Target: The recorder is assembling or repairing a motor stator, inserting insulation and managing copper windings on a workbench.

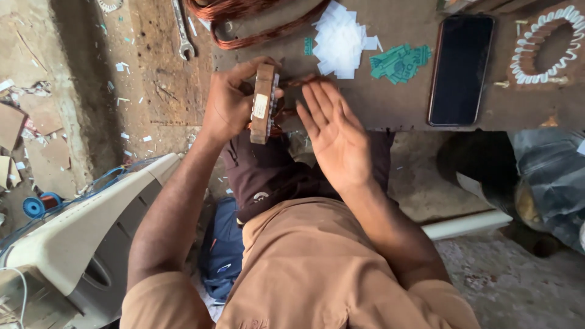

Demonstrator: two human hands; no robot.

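The left hand point(228, 100) is clamped around a stator point(264, 103), held on edge above the near rim of the desk point(390, 106), over the person's lap. The stator is a flat stack of rusty brown steel plates, seen side-on, with a small pale sticker on its rim and copper winding point(298, 80) bulging out of its far face. The right hand point(332, 131) is open, fingers straight and together, palm facing the stator; its fingertips are just beside the winding, and contact cannot be made out.

Beyond the hands, the desk is a dark, scuffed board. On it lies a heap of white paper slips point(340, 39), cut square and thin, and next to it a smaller heap of green slips point(399, 61). A black phone point(460, 68) lies flat to the right, glossy and blank. Farther right sits a second stator point(545, 44), a brown ring with white insulation looping around its bore. At the far edge a thick coil point(256, 21) of reddish copper wire curves across the desk, and a steel spanner point(181, 30) lies left of it among paper scraps.
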